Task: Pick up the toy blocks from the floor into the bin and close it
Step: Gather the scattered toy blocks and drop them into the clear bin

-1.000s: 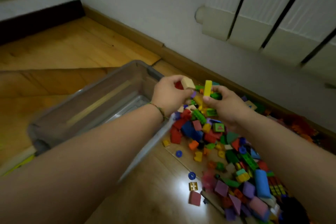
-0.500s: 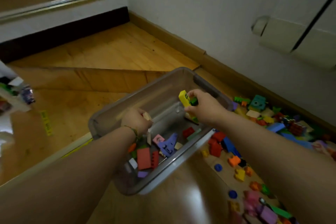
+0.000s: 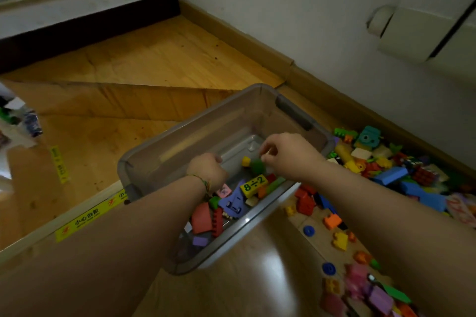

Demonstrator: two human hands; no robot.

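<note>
Since ~0.5 s ago the yellow 8÷2 block (image 3: 253, 186) has left the R hand (image 3: 288, 156) & now lies in the bin (image 3: 177, 128). A blurred green piece (image 3: 257, 167) is just under the fingers. R grip is loose, clamped on nothing. L hand (image 3: 207, 172) is curled over the bin, can't tell if it holds anything. Most of the pile (image 3: 386, 170) is on the floor (image 3: 257, 278), R of the bin. Best to release low inside the walls so nothing bounces out

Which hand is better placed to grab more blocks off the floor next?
Probably the right hand: it's at the side of the bin nearest the block pile; the left hand is farther away.
</note>
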